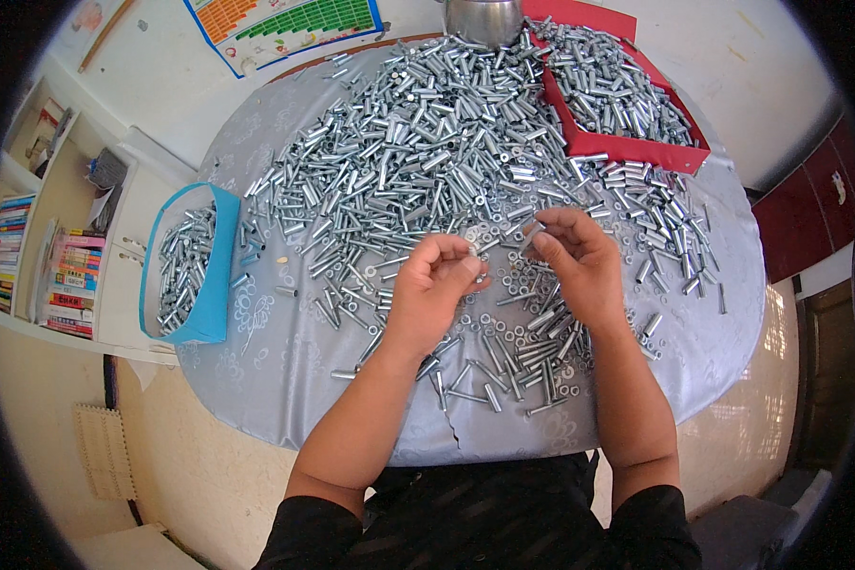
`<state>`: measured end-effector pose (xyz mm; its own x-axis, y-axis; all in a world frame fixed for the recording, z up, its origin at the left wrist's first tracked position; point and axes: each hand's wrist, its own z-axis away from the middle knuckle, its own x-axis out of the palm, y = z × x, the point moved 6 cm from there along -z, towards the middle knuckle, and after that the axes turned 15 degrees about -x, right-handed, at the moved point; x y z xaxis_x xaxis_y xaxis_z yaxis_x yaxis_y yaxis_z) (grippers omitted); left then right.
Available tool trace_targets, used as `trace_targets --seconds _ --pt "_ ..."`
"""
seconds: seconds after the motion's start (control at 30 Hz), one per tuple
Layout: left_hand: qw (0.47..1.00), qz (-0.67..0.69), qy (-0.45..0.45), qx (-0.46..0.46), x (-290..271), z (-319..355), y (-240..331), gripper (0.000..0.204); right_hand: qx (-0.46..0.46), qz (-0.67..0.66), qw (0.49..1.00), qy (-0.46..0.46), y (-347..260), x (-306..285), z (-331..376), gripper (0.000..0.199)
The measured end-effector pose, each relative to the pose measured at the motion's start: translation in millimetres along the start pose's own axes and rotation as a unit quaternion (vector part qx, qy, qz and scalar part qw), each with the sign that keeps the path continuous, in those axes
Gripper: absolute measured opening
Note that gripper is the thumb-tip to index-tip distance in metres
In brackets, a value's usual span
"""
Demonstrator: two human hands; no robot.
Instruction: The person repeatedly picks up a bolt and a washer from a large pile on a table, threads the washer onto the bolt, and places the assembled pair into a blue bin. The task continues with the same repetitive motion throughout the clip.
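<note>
A round table (285,380), covered with a grey patterned cloth, is spread almost edge to edge with a large heap of silver metal sleeves and bolts (418,142), so that stock is within reach from the seat. A red tray (627,147) at the far right is filled with more of the same parts, and a blue box (209,285) hung at the left edge is likewise loaded (both seem placed as bins apart from the loose heap). Nearer the body, a smaller scatter of washers and nuts (503,323) is kept just below the hands. The left hand (432,285) is curled, its fingertips pinched together on a small washer (471,249). The right hand (579,261) is closed on a short metal sleeve (534,231), held tilted toward the left hand, the two parts being brought near each other above the cloth.
</note>
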<state>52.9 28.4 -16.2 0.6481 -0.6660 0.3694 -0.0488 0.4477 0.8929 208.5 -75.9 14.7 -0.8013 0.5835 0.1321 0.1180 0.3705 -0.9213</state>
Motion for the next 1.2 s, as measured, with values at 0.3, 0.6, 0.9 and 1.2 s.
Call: trace_targets --seconds 0.3,0.6,0.9,1.2 --pt "0.968 -0.223 0.079 0.08 0.6 4.7 5.4 0.015 -0.024 0.007 0.999 -0.036 -3.3 4.8 0.6 0.021" --pt "0.964 -0.233 0.09 0.092 1.8 6.9 9.4 0.014 -0.012 0.006 1.0 -0.015 3.8 1.6 0.1 0.02" --pt "0.962 -0.242 0.082 0.093 1.9 7.0 9.7 0.013 0.018 -0.031 0.999 -0.018 5.3 5.7 1.1 0.021" --pt "0.988 -0.137 0.028 0.059 2.3 2.3 1.2 0.026 -0.007 0.17 0.98 -0.107 0.3 11.8 4.0 0.018"
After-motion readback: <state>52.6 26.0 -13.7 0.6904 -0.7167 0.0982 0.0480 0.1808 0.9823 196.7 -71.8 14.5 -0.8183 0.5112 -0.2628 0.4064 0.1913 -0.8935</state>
